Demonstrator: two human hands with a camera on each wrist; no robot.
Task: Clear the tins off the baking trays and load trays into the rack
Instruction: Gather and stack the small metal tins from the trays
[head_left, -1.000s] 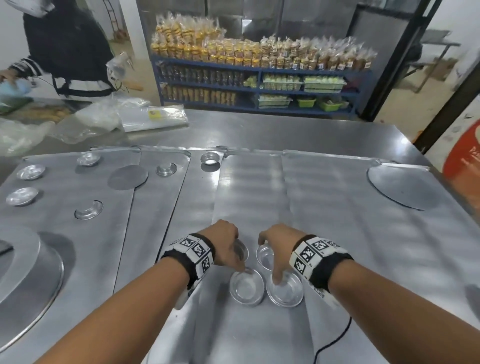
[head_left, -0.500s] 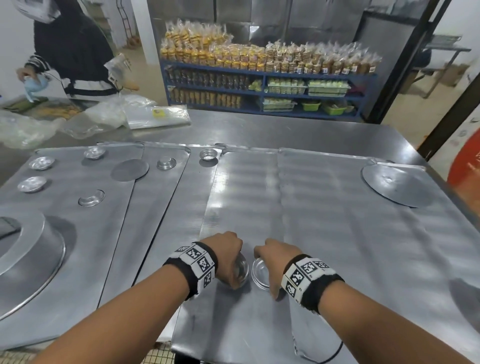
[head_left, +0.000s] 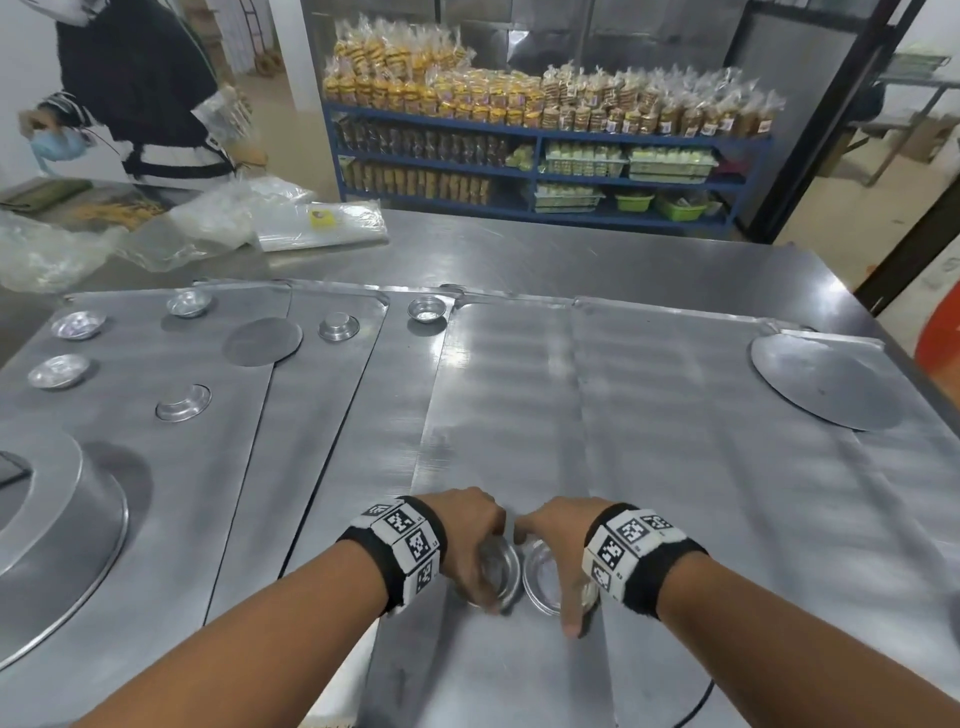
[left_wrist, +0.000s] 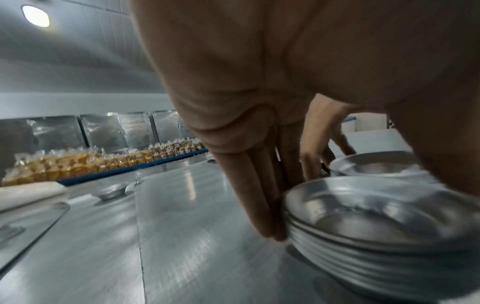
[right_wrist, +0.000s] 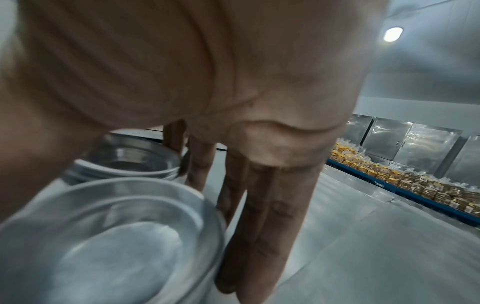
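Two short stacks of small round aluminium tins stand side by side on the near baking tray (head_left: 675, 415). My left hand (head_left: 475, 545) grips the left stack (head_left: 504, 571) from above, its fingers (left_wrist: 259, 195) pressed against the rims of that stack (left_wrist: 363, 226). My right hand (head_left: 563, 556) grips the right stack (head_left: 543, 577) the same way. In the right wrist view its fingers (right_wrist: 259, 216) lie along the stack's far side (right_wrist: 116, 236). Both stacks sit on the tray.
Single tins (head_left: 78, 325) (head_left: 188, 303) (head_left: 427, 309) lie on the overlapping trays at the left and back, some upside down (head_left: 183, 402). Flat metal discs (head_left: 262, 340) (head_left: 826, 382) rest on the trays. A large upturned bowl (head_left: 62, 519) stands at the left. A person (head_left: 140, 78) works at the far left.
The two loose tins that lay in front of my hands are no longer separate. Each hand now holds a stack, closer to the tray's near edge.
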